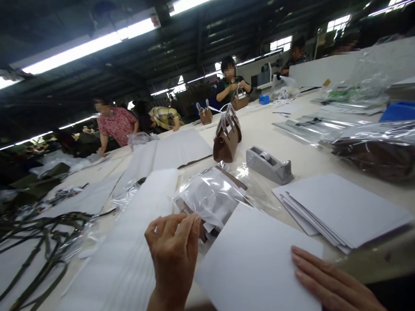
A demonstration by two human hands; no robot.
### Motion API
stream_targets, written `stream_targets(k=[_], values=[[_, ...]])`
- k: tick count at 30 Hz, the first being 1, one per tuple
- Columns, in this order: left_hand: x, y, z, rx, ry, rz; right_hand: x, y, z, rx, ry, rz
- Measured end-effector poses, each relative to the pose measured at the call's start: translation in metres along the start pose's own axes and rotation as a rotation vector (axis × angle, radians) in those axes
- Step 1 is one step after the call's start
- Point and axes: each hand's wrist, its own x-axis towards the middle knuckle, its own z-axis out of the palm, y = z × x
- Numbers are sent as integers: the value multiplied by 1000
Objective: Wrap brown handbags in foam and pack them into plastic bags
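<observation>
My left hand (174, 251) is closed in a pinch at the near left edge of a clear plastic bag (209, 188). Inside the bag are white paper and brown parts. My right hand (335, 284) grips a white card sheet (259, 260) by its right side, fingers stretched over the top and thumb hidden. The card's far corner overlaps the near end of the bag. Right of it lies a stack of white cards (347, 208). A grey tape dispenser (268, 165) stands behind the bag, and a brown handbag (226, 138) is farther back.
White foam sheets (122, 254) run along the left. Dark straps (41, 250) lie tangled at far left. Plastic-wrapped brown goods (379, 152) and a blue object (405, 111) sit at right. Across the table (302, 161) several people work, one handling a brown handbag (239, 100).
</observation>
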Motion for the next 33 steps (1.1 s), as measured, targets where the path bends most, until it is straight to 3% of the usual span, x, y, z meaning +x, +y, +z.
stream_targets(k=[6,13,19,25,29,33], values=[[-8,-2,-5,-33,-70,75,48,31,39,-83,199,101],[-7,-21,-16,-70,-109,130,58,45,45,-131,175,87],[-14,-4,-3,-176,-66,76,112,30,86,-193,151,73],[-32,5,11,-283,-59,-6,155,56,116,-136,132,106],[-40,6,30,-210,-119,-15,167,71,121,-91,84,90],[-47,-7,52,20,-271,69,153,55,95,-88,15,109]])
